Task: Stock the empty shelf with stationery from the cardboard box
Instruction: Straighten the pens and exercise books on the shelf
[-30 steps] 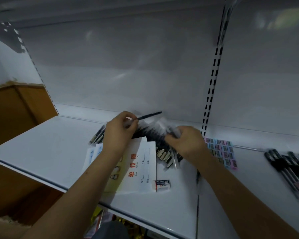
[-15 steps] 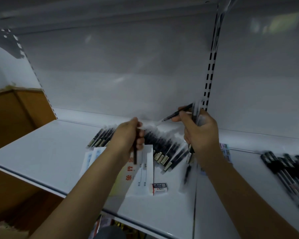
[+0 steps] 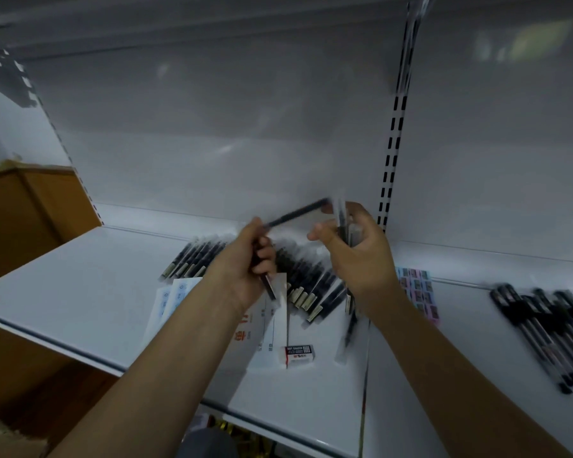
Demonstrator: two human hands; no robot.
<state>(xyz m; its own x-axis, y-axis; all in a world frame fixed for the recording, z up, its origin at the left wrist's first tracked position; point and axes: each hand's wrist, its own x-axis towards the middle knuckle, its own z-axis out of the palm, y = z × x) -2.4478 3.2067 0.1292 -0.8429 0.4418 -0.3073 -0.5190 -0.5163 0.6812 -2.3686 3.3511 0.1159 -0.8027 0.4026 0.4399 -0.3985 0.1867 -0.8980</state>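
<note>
Black pens [image 3: 262, 259] sit gripped in the left hand [image 3: 245, 266], one [image 3: 298, 213] slanting up toward the right hand [image 3: 358, 256], whose curled fingers hold a blurred clear-sleeved bunch [image 3: 343, 223] (count unreadable). Beneath, rows of pens [image 3: 308, 285] lie near the shelf's [image 3: 80, 292] back edge; an eraser [image 3: 299, 356] sits toward its front edge.

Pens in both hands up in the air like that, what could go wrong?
1. The right hand grips several wrapped pens loosely; one could slip and fall past the shelf edge.
2. The left hand holds a single pen right above the row of pens lying on the shelf; lowering it carelessly might scatter them.
3. The eraser sits near the front edge, where an arm could knock it off.
</note>
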